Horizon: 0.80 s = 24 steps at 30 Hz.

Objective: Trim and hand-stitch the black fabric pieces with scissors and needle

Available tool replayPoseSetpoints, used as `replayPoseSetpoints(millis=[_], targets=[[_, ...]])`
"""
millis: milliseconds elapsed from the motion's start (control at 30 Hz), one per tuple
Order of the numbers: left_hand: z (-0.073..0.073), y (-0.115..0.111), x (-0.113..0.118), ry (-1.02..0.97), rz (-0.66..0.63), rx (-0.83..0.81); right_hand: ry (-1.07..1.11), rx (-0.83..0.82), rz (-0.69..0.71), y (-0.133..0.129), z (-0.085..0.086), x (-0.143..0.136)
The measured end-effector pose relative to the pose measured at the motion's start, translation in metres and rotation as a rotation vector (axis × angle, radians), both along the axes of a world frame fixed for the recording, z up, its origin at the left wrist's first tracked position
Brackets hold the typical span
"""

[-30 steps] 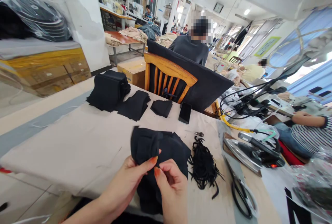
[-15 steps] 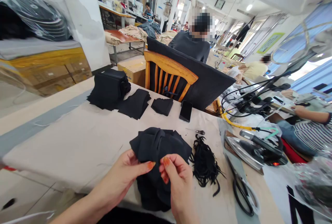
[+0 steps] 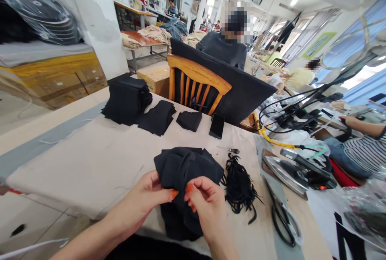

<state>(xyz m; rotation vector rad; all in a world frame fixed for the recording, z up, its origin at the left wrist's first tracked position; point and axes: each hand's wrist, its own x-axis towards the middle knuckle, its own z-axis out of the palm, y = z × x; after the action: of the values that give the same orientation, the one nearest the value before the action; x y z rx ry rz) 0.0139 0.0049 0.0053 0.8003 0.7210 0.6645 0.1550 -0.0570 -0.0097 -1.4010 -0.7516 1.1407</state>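
Observation:
A bunched black fabric piece [image 3: 187, 163] lies in front of me on the table, with folds running down its middle. My left hand [image 3: 153, 191] is closed on its left side, thumb on top and fingers tucked beneath the cloth. From the right, my right hand [image 3: 205, 199] pinches the same cloth near the centre fold, its thumb close to the left one. More black fabric hangs below the hands toward my lap. Beside my right hand lies a heap of thin black fabric strips [image 3: 239, 187].
Stacks of cut black fabric [image 3: 126, 101] line the far edge, near a phone [image 3: 216, 126]. A small awl-like tool [image 3: 233, 150] lies closer. On the right are an iron [image 3: 286, 171] and large scissors [image 3: 283, 215]. Behind the table stands a wooden chair [image 3: 199, 75]; a co-worker [image 3: 223, 51] sits beyond.
Both hands keep hold of the black cloth, and the thumbs have shifted slightly along its fold. The camera view has moved a little.

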Motion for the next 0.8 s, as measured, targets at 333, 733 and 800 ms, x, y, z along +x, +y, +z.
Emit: replayPoseSetpoints(millis=[333, 733, 800], targets=[[-0.007, -0.001, 0.000, 0.044, 0.034, 0.052, -0.157, 0.149, -0.023, 0.001, 0.002, 0.001], [-0.005, -0.003, 0.007, -0.088, 0.134, -0.084, 0.102, 0.047, -0.072, 0.005, -0.002, -0.008], [-0.004, -0.005, 0.010, -0.139, 0.149, -0.148, 0.365, 0.036, -0.136, 0.005, -0.008, -0.015]])
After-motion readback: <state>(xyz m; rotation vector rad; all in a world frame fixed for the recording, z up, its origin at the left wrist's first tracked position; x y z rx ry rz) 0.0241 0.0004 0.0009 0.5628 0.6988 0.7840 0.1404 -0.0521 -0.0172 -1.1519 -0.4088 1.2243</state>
